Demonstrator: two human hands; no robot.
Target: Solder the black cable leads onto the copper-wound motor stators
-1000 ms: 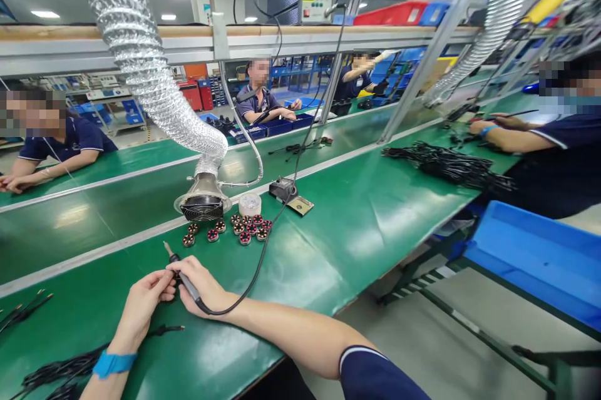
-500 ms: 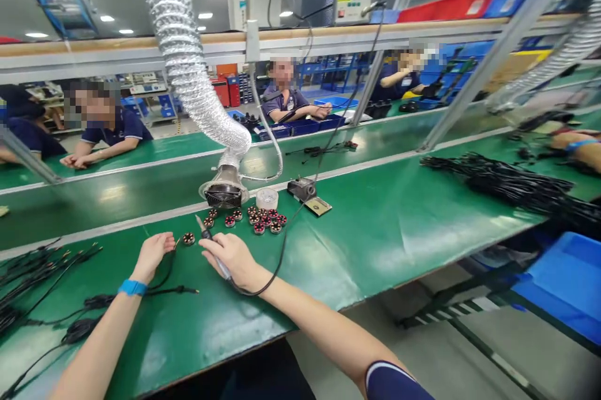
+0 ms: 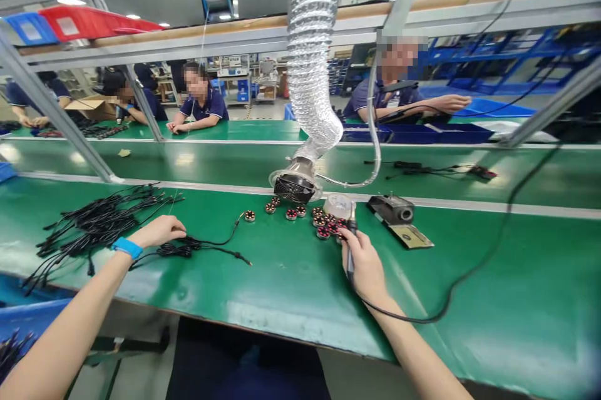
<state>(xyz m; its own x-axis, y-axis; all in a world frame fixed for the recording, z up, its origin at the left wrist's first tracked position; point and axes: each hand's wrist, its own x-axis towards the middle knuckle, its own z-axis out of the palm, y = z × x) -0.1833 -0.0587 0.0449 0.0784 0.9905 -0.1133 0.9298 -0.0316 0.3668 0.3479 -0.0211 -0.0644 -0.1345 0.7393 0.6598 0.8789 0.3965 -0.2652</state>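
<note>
I have the soldering iron [image 3: 352,225] in my right hand [image 3: 367,267], fingers closed around its handle, its tip pointing up in front of the white tape roll [image 3: 339,205]. Its cord runs down beside my wrist and loops off to the right. Just beside the iron, a cluster of round motor parts [image 3: 323,232] sits on the green table [image 3: 263,300], with a few more spread to the left beneath the duct's fan [image 3: 295,188]. The iron's stand [image 3: 393,208] is near, to the right of the roll.

My left hand [image 3: 159,232] is over by a coiled black cable [image 3: 174,250], fingers bent and close together; I can't tell whether they grip anything. A heap of black cables [image 3: 101,225] lies just beyond it. Across the table, co-workers sit at another bench.
</note>
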